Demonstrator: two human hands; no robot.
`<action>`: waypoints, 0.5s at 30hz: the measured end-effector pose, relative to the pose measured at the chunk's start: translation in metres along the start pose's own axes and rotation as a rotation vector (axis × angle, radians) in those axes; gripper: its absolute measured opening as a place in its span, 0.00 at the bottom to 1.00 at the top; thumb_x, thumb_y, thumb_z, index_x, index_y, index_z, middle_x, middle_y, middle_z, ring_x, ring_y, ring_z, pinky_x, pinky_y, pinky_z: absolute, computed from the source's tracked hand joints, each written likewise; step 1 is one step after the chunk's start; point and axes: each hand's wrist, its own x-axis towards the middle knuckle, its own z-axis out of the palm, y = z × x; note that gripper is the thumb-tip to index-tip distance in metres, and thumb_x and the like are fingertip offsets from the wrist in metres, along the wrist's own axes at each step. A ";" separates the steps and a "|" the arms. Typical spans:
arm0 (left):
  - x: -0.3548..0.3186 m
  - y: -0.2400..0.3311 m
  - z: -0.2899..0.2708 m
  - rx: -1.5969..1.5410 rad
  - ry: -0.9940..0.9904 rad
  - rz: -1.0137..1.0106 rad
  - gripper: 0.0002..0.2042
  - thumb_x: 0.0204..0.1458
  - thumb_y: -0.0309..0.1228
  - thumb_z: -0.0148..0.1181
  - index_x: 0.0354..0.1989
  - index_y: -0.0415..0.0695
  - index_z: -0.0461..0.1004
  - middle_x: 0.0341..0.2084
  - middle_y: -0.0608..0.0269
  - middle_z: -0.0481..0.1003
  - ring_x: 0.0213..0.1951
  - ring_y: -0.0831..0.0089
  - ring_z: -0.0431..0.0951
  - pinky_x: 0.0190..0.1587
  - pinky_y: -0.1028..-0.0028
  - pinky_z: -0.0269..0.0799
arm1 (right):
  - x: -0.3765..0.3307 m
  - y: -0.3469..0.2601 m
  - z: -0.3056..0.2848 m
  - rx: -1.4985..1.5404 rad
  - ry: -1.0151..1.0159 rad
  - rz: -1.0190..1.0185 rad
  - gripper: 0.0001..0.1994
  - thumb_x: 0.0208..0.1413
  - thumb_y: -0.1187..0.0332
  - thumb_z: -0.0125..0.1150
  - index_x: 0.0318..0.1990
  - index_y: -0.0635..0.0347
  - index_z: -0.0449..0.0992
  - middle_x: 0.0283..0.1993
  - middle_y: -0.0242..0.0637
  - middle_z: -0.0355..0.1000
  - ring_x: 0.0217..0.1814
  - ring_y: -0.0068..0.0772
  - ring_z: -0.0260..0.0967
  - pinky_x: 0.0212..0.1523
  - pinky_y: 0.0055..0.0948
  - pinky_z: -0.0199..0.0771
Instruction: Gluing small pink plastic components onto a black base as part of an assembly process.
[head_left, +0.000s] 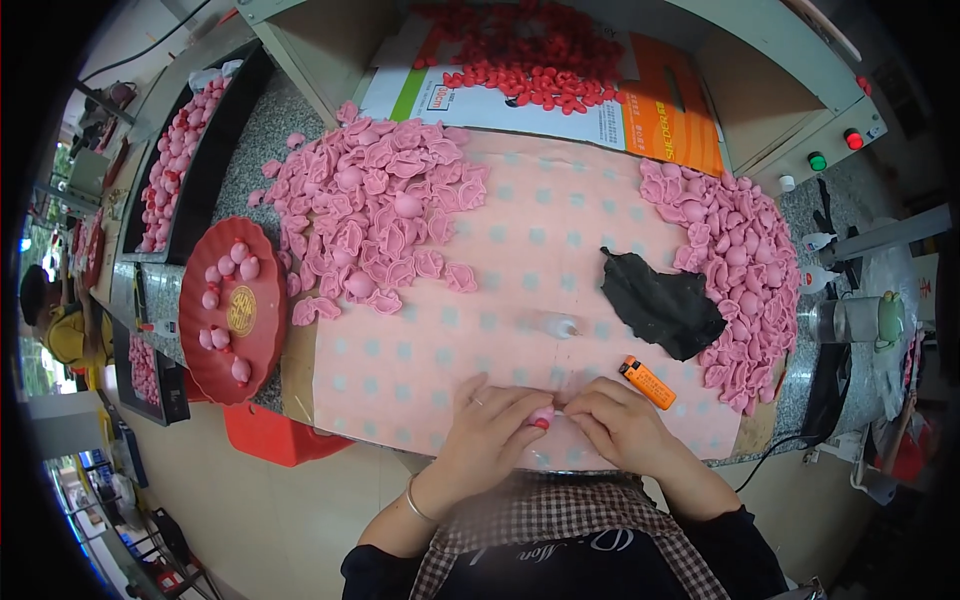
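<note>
Close to the near edge of the table, my left hand (488,428) pinches a small pink moulded piece (543,412) with a red bit on its underside. My right hand (622,425) is closed beside it, its fingertips meeting the piece's right side; whatever they pinch is too small to make out. Both hands are over a pink cloth (400,385) with pale blue squares. An orange lighter (647,382) lies just beyond my right hand. Farther off are a small clear bottle (557,325), lying down, and a crumpled black cloth (660,305).
Heaps of pink moulded pieces lie at left (375,215) and right (745,270). A red scalloped plate (196,330) holds several joined pieces. Small red parts (560,80) fill an open box-like cabinet (800,140). A black tray (222,150) and a co-worker (75,330) are leftward.
</note>
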 end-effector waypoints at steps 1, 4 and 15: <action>0.000 0.001 0.000 -0.018 0.005 0.001 0.16 0.46 0.29 0.57 0.46 0.48 0.71 0.40 0.67 0.73 0.42 0.72 0.70 0.58 0.63 0.44 | 0.000 -0.002 0.000 -0.001 0.002 0.001 0.08 0.45 0.76 0.60 0.35 0.60 0.74 0.34 0.38 0.69 0.34 0.37 0.69 0.33 0.28 0.71; 0.005 0.004 -0.001 -0.029 -0.007 -0.011 0.16 0.46 0.29 0.57 0.46 0.48 0.71 0.40 0.66 0.73 0.43 0.71 0.70 0.58 0.62 0.44 | 0.003 -0.009 0.004 0.117 0.126 -0.006 0.07 0.45 0.76 0.59 0.34 0.59 0.74 0.35 0.37 0.69 0.35 0.37 0.69 0.33 0.28 0.71; 0.007 0.015 0.001 -0.002 -0.006 -0.004 0.14 0.48 0.31 0.57 0.45 0.47 0.70 0.41 0.66 0.73 0.44 0.69 0.71 0.57 0.59 0.47 | -0.006 -0.008 -0.012 0.218 0.109 0.096 0.05 0.46 0.75 0.59 0.33 0.59 0.74 0.32 0.36 0.69 0.33 0.35 0.69 0.31 0.28 0.70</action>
